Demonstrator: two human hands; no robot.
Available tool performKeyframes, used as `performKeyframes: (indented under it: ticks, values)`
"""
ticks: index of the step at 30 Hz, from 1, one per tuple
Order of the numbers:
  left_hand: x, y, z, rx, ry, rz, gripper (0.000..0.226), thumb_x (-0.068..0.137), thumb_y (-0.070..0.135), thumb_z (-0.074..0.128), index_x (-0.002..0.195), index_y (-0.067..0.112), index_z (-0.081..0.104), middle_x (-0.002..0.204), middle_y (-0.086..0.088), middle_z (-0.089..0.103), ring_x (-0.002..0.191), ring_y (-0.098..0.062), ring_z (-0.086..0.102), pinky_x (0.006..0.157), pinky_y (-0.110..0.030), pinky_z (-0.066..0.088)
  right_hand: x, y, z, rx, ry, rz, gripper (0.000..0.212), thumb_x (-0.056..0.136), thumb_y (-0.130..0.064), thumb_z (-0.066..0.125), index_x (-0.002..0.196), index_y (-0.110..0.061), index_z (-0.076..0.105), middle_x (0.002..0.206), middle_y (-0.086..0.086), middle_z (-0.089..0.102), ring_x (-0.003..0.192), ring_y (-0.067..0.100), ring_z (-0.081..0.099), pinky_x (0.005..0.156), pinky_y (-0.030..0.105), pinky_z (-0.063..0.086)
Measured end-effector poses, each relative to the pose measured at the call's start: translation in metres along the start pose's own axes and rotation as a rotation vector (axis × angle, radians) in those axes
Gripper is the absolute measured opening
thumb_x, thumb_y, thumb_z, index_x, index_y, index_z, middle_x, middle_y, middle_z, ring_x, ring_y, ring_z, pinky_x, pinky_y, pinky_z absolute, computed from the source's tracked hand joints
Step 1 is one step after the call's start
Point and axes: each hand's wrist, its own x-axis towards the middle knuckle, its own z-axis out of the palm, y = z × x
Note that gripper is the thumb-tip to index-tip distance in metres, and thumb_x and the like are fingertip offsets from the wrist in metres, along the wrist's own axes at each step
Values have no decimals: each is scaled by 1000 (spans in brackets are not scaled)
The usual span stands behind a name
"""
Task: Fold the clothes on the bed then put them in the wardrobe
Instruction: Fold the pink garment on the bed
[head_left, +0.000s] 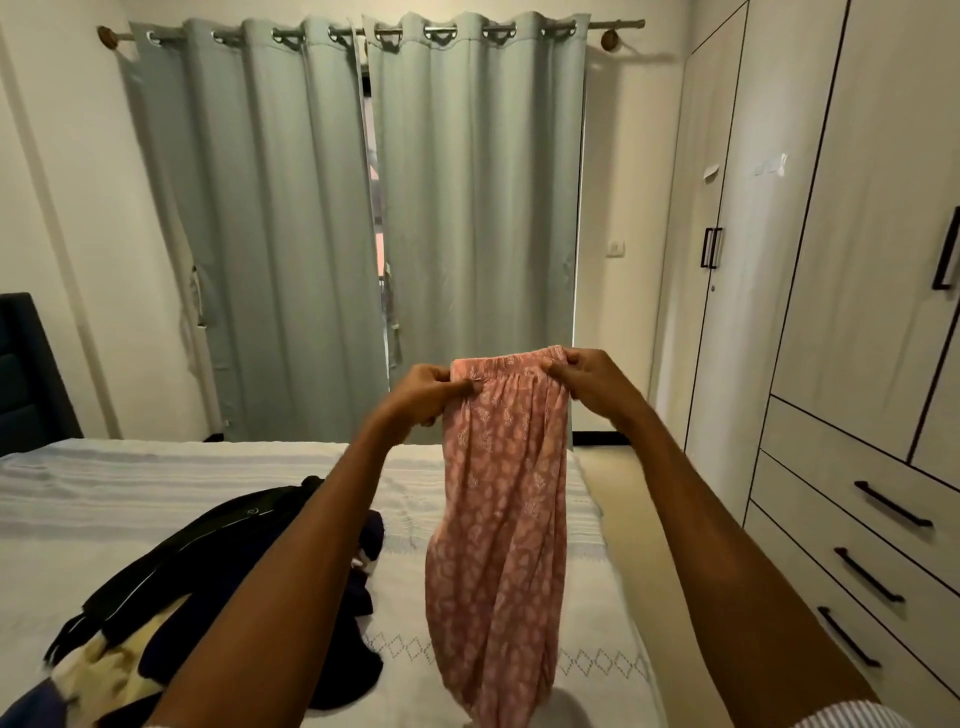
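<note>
While both arms reached forward at chest height, the scene stood as follows.

Left hand: the left hand (427, 391) was raised over the bed, knuckles up, fingers curled and thumb pressed in, pinching the left end of the waistband.

Right hand: the right hand (587, 375) was level with it and just apart, fingers curled over the right end of the same waistband, gripping it.

Garment: the pink patterned garment (498, 519) hung straight down from its gathered elastic waistband, stretched between the two hands; its lower part dropped out of view at the bottom edge, so whether it touched the bed could not be told.

Bed: the bed (156, 483) lay below and to the left, covered in a white spread with a stitched diamond border; its right edge ran just under the hanging cloth.

Pile: a heap of dark clothes (218, 561), with some pale yellow fabric in it, lay on the bed under the left forearm, apart from the pink garment.

Wardrobe: the wardrobe (831, 260) stood along the right wall, doors and drawers closed, with a strip of floor (639, 519) between it and the bed's edge.

Curtains: grey-green curtains (291, 234) hung behind the hands, with a narrow gap at the middle.
</note>
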Motion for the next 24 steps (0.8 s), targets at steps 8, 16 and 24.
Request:
performKeyframes:
  ticks: [8, 16, 24]
  values:
    - [9, -11, -20, -221, -521, -383, 30, 90, 33, 67, 97, 4, 63, 67, -14, 67, 41, -15, 63, 27, -15, 28, 9, 14, -23, 377, -464, 464, 26, 100, -26, 57, 120, -12, 66, 86, 14, 70, 47, 16, 62, 40, 23, 53]
    - [59, -59, 27, -159, 36, -117, 18, 95, 24, 64, 87, 10, 56, 83, -6, 59, 73, -13, 60, 62, -22, 49, 39, 58, 33, 227, 11, 204, 25, 105, -28, 48, 123, -17, 61, 117, 6, 65, 104, 20, 65, 86, 33, 57]
    - [122, -62, 37, -125, 260, 210, 16, 94, 20, 63, 107, 11, 64, 95, 0, 68, 82, -2, 61, 71, -13, 45, 103, 78, 30, 290, 263, -167, 19, 99, -18, 53, 110, -18, 69, 104, -2, 73, 100, 15, 68, 89, 30, 55]
